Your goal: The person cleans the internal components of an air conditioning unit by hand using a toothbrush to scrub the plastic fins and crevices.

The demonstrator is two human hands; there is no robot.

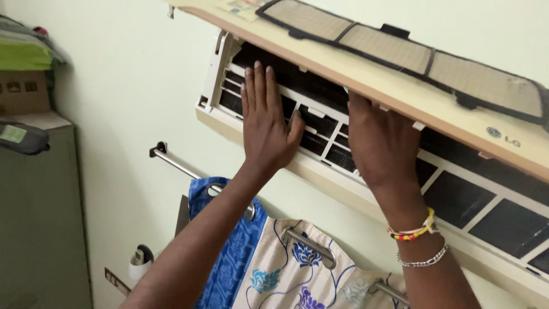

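Both hands are working inside the air conditioner [366,189]: our left hand [266,123] is pressing flat, fingers together, on the filter grille [309,123]; our right hand [382,143] is reaching under the raised cover [400,94], fingertips hidden. Next, we judge, comes seating the grille evenly.

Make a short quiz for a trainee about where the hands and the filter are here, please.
1. True or false: the front cover of the air conditioner is lifted open.
2. Where does the removed mesh filter lie? A) on the raised cover B) on the curtain rod C) on the cupboard
3. Which wrist wears bracelets?

Key: 1 true. 2 A. 3 the right; both the left hand and the right hand lie flat on the unit's dark inner grille.
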